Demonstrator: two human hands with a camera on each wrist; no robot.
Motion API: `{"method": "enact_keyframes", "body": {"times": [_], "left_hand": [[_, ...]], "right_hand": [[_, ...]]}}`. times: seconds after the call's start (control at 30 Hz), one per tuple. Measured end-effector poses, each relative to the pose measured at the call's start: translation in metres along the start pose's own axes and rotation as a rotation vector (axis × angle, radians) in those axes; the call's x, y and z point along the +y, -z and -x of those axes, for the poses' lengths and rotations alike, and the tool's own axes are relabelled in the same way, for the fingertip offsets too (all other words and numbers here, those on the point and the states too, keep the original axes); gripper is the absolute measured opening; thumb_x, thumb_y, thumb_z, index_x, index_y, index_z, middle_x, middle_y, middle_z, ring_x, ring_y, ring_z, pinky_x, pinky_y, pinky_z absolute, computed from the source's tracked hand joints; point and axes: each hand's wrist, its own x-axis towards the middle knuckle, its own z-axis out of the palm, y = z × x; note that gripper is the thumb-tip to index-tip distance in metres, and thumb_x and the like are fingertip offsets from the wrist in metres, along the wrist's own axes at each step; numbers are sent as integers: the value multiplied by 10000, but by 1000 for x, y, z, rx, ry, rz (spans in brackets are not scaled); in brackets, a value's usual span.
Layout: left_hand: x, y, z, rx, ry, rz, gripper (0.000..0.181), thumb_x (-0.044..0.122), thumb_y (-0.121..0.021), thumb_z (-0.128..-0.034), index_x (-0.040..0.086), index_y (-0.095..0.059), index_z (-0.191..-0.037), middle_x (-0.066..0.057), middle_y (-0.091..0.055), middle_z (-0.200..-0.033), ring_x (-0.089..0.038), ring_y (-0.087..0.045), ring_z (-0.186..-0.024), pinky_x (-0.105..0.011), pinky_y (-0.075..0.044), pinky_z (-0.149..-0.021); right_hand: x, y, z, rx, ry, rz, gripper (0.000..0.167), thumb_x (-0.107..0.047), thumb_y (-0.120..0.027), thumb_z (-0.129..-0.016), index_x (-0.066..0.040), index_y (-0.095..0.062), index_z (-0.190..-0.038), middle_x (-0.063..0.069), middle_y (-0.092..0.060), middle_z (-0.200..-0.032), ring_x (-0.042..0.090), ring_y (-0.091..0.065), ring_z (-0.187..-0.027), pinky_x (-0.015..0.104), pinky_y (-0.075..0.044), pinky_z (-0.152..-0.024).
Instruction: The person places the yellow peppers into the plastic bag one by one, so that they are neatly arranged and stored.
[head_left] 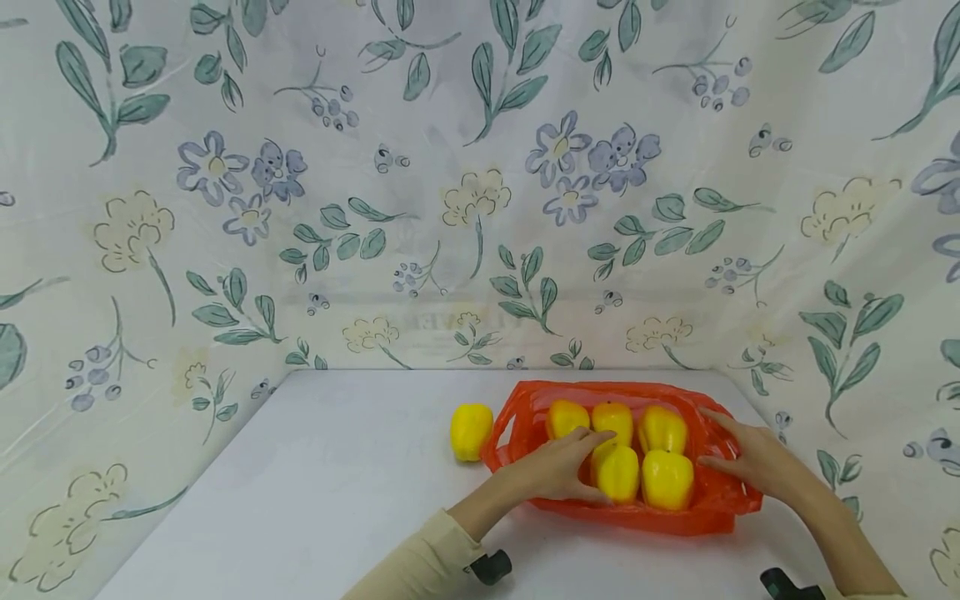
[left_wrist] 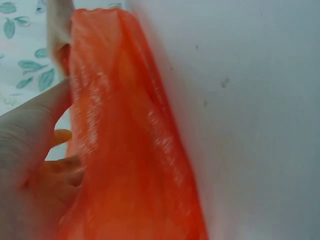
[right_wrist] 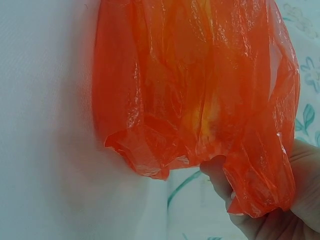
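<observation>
In the head view a red plastic bag (head_left: 630, 518) lies spread wide at the right of the table. Several yellow bell peppers sit in it in two rows. My left hand (head_left: 551, 467) reaches over the bag's left side, with thumb and fingers around the front-left bell pepper (head_left: 618, 473). The left wrist view shows the bag's outer wall (left_wrist: 130, 150) beside that hand, hiding most of its grip. At the opposite end, my right hand (head_left: 753, 458) grips the bag's edge. Crumpled red plastic is between its thumb and fingers (right_wrist: 217, 175) in the right wrist view.
Another yellow bell pepper (head_left: 472, 432) stands outside the bag, just past its left end. The white tabletop (head_left: 315, 483) extends to the left. A floral curtain (head_left: 420, 208) hangs behind and at both sides. Dark wrist-camera parts (head_left: 492, 567) show below the sleeve.
</observation>
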Motion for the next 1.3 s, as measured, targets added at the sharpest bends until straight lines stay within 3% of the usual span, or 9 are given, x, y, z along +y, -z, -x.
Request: {"method": "enact_keyframes", "body": {"times": [0.13,0.33,0.47,0.67,0.77,0.97,1.13,1.3], "left_hand": [[-7,12,10,83,-64,31,751,546,-669,-858,310,-355,-1498,28,-495,-1425,-106,-528,-1234,-271,-519,-983],[-26,34,28,284,-199,78,566,371,-700,-895,235,-482,-1399,14,-544,-1383,-156,-545,-1251,-268,-510,-1009],[-43,50,44,386,-176,89,571,289,-733,-883,196,-490,-1391,-36,-574,-1343,-200,-572,-1214,-330,-535,-991],[-77,71,69,483,-76,106,604,252,-744,-876,134,-491,-1411,-64,-569,-1368,-227,-564,-1241,-390,-540,-985],[-96,76,80,498,-27,129,645,252,-756,-865,138,-469,-1431,-57,-551,-1394,-233,-558,-1256,-423,-523,-1006],[-127,74,93,470,61,191,731,309,-787,-829,167,-436,-1454,-71,-504,-1443,-270,-520,-1302,-486,-478,-1049],[-143,73,98,446,112,220,784,340,-822,-784,180,-444,-1451,-80,-492,-1447,-289,-501,-1311,-506,-466,-1058],[-152,72,98,378,140,250,845,377,-842,-751,182,-427,-1461,-107,-465,-1475,-321,-478,-1332,-519,-447,-1075]], "right_hand": [[0,0,0,9,4,21,863,-368,-776,-812,7,-359,-1467,277,-628,-1183,140,-622,-759,270,-595,-611],[-1,0,0,17,10,35,864,-372,-779,-807,21,-366,-1457,297,-618,-1189,145,-628,-780,276,-598,-615],[0,0,-1,6,-6,18,861,-358,-779,-810,12,-360,-1465,306,-608,-1205,136,-639,-764,268,-595,-603],[0,-1,-1,6,-9,12,861,-353,-782,-808,31,-364,-1456,314,-606,-1198,124,-647,-741,266,-592,-592],[-1,-1,-1,12,-9,18,854,-344,-786,-805,35,-372,-1450,304,-612,-1192,125,-646,-748,267,-593,-597],[-1,-1,0,7,-12,10,860,-339,-788,-803,46,-370,-1448,303,-616,-1178,121,-646,-736,267,-593,-599],[0,-2,0,7,-18,5,857,-337,-786,-807,46,-369,-1450,302,-614,-1185,119,-641,-729,265,-593,-601],[-2,-1,-1,1,-24,9,864,-352,-783,-808,48,-368,-1451,303,-612,-1192,122,-640,-734,270,-594,-603]]}}
